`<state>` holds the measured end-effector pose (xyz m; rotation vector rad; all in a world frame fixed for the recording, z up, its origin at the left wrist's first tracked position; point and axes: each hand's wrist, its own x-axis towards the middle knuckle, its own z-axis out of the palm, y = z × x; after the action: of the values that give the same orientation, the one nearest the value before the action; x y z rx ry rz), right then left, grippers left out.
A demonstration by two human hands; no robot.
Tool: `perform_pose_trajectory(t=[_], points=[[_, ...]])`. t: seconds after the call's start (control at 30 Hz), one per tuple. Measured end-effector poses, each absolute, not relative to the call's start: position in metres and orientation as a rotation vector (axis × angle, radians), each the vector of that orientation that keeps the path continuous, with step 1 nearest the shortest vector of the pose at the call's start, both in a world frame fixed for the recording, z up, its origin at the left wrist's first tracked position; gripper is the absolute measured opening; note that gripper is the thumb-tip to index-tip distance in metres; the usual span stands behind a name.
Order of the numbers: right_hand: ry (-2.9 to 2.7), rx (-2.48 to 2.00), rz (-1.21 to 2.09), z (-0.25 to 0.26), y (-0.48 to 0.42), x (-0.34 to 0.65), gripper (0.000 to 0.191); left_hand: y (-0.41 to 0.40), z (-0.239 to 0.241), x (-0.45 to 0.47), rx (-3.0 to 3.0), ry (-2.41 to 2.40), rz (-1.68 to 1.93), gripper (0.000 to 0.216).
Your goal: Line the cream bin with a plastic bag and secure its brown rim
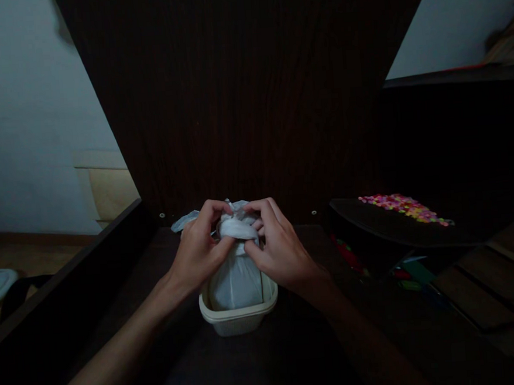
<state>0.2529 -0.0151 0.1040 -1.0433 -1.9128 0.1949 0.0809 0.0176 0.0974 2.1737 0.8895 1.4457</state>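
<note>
A white plastic bag sits in a cream-coloured tub on the dark wooden surface. Its top is bunched and looped, with my left hand gripping the left side of the twist between thumb and fingers. On the opposite side my right hand has its fingers curled over the same gathered plastic, thumb beneath. A loose flap of plastic spreads out past my left knuckles. Whatever the bag contains is hidden, though its lower part has a boxy shape.
Behind the tub rises a dark wood panel. A low dark ledge runs along the left. To the right, a dark shelf carries a heap of colourful small pieces, with several dim objects below it.
</note>
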Motion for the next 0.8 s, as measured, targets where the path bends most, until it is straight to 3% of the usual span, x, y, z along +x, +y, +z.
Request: perform_pose_trajectory(t=[0.5, 0.8], points=[[-2.029, -1.068, 0.177, 0.105, -0.005, 0.263, 0.029, 0.014, 0.103, 0.080, 1.729, 0.611, 1.121, 0.037], [-2.071, -0.964, 0.325, 0.108, -0.004, 0.266, 0.042, 0.007, 0.111, 0.075, 1.790, 0.529, 0.913, 0.028]])
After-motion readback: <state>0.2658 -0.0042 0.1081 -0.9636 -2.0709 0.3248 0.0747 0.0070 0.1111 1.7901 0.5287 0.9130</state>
